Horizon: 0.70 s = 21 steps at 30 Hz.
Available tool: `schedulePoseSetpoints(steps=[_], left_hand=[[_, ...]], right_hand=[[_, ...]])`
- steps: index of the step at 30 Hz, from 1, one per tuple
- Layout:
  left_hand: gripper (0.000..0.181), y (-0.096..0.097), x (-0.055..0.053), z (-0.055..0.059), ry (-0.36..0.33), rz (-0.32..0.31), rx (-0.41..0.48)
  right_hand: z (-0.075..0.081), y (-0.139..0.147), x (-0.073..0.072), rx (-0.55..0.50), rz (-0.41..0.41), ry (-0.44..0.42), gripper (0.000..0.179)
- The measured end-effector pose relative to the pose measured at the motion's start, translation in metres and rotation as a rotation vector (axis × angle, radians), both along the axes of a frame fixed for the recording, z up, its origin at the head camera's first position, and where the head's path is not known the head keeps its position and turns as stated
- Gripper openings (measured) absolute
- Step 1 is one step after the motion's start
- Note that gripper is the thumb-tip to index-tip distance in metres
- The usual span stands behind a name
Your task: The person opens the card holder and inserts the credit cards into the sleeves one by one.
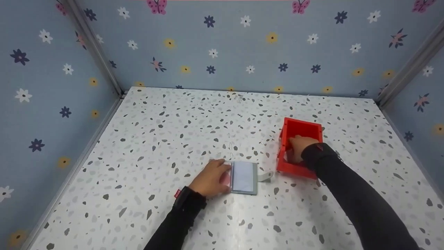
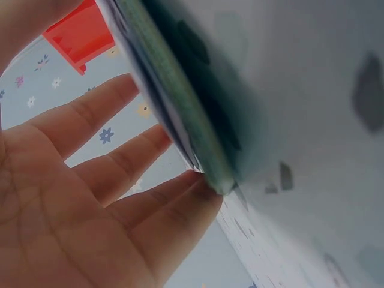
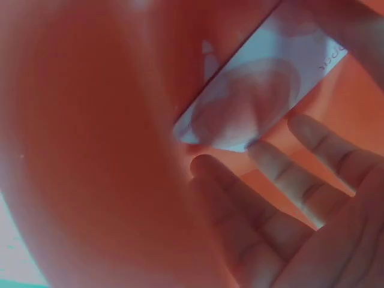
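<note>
A small card holder point(image 1: 243, 176) lies spread on the table, with a whitish sleeve on its right half and a pinkish page on its left. My left hand point(image 1: 210, 178) holds its left side, thumb near and fingers far. Up close, the left fingers meet the holder's greenish edge point(image 2: 180, 102). Inside a red bin point(image 1: 304, 125) is my right hand point(image 1: 300, 147). There its extended fingertips come up to the lower edge of a pale printed card point(image 3: 240, 108). Whether they touch it I cannot tell.
From the holder's right side a light strap point(image 1: 266, 176) sticks out toward the bin. The speckled table point(image 1: 173, 121) ends at a flowered back wall point(image 1: 229, 45), with similar walls on both sides.
</note>
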<state>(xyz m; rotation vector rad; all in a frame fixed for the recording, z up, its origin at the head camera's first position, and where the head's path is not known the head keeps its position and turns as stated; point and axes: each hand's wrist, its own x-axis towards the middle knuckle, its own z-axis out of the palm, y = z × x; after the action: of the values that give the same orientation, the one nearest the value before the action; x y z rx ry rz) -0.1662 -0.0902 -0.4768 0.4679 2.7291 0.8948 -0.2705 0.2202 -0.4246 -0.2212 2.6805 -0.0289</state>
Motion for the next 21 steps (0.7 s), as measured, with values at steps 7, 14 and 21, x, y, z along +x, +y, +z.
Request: schedulePoseSetpoints(steps=[7, 14, 21], left_hand=[[0.074, 0.001, 0.001, 0.0, 0.004, -0.001, 0.001], [0.075, 0.001, 0.001, -0.001, 0.001, -0.003, -0.003], [0.075, 0.001, 0.0, 0.0, -0.015, 0.015, -0.005]], right_hand=[[-0.01, 0.006, -0.009, 0.008, 0.011, 0.001, 0.03], [-0.012, 0.01, -0.01, 0.04, 0.056, 0.026, 0.034], [-0.009, 0.009, -0.008, 0.034, 0.099, 0.054, 0.039]])
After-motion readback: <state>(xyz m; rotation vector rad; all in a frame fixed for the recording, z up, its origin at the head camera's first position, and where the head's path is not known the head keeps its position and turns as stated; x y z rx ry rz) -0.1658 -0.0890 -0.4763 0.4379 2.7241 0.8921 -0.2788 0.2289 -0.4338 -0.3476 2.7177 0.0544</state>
